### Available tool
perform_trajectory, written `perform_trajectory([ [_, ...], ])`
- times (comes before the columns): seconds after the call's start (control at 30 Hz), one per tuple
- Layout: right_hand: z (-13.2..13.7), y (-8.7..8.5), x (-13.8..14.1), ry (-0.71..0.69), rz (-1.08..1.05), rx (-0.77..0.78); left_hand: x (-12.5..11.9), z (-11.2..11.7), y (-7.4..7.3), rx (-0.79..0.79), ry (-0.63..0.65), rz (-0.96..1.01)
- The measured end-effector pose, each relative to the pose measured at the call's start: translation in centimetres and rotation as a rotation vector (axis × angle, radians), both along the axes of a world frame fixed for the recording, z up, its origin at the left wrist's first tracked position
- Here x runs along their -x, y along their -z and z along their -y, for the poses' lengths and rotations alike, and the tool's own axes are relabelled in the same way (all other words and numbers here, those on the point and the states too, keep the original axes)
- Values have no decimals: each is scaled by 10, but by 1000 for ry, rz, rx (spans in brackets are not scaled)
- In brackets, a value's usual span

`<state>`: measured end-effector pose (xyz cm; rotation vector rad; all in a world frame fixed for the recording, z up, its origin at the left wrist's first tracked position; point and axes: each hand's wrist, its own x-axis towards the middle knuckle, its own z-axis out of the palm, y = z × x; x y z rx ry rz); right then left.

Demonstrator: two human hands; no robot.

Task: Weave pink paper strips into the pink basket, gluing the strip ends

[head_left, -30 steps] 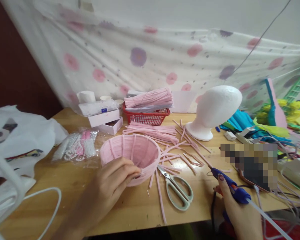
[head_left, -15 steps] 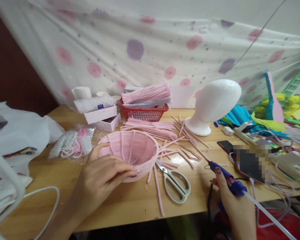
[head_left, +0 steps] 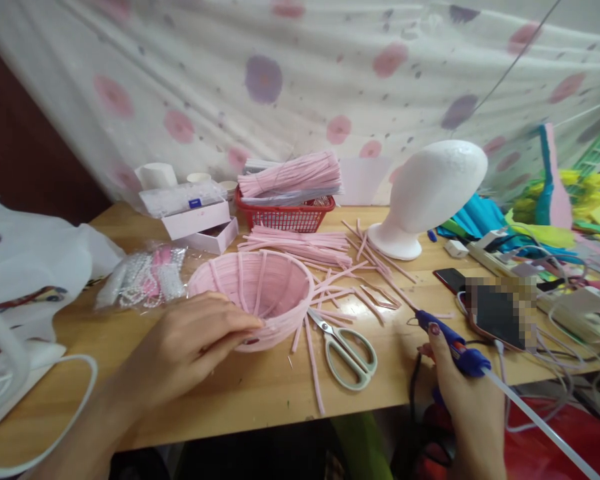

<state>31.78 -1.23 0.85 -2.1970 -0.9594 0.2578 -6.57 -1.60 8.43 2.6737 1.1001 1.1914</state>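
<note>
A pink bowl-shaped basket made of pink strips stands on the wooden table. My left hand grips its near rim, fingers curled over the edge. At the table's front right edge, my right hand is closed round a blue glue gun with a white glue stick at its back; its nozzle points up and left, away from the basket. Loose pink strips lie scattered between the two hands.
Pale green scissors lie right of the basket. Behind are a red basket of pink strips, a white foam head, pink boxes, a bag of beads. Phones, cables and coloured paper crowd the right; a white bag lies left.
The view has tilted slightly, so everything sits a little higher and more to the left. My left hand shifted along the basket's near rim; the right hand keeps the glue gun in much the same place.
</note>
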Motion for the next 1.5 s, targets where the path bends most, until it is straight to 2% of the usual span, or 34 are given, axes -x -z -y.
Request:
perform_trajectory([
  [0.13, 1, -1, -1, 5, -71, 9, 3, 1, -6, 46, 15, -38],
  [0.27, 12, -6, 7, -13, -204, -63, 7, 2, -5, 119, 4, -9],
  [0.37, 32, -11, 26, -96, -274, -133, 6, 3, -3, 158, -19, 38],
  [0.47, 54, -17, 54, -189, -313, -230, 3, 4, -3, 127, -43, 67],
  [0.53, 63, -23, 73, -404, -338, -321, 1, 4, -2, 119, -66, 81],
  [0.63, 63, -35, 96, -814, -328, -417, 0, 3, -2, 148, -78, 79],
  [0.7, 58, -40, 106, -927, -290, -444, 0, 3, -2, 156, -76, 91],
  [0.9, 48, -41, 117, -898, -185, -544, -1, 3, -2, 142, -61, 131],
  [1.0, 47, -42, 121, -884, -182, -498, -2, 2, -1, 147, -48, 133],
  [1.23, 50, -41, 131, -728, -307, -402, -5, -1, -2, 146, -40, 146],
  [1.5, 48, -43, 135, -717, -335, -441, -6, -1, -2, 141, -28, 146],
])
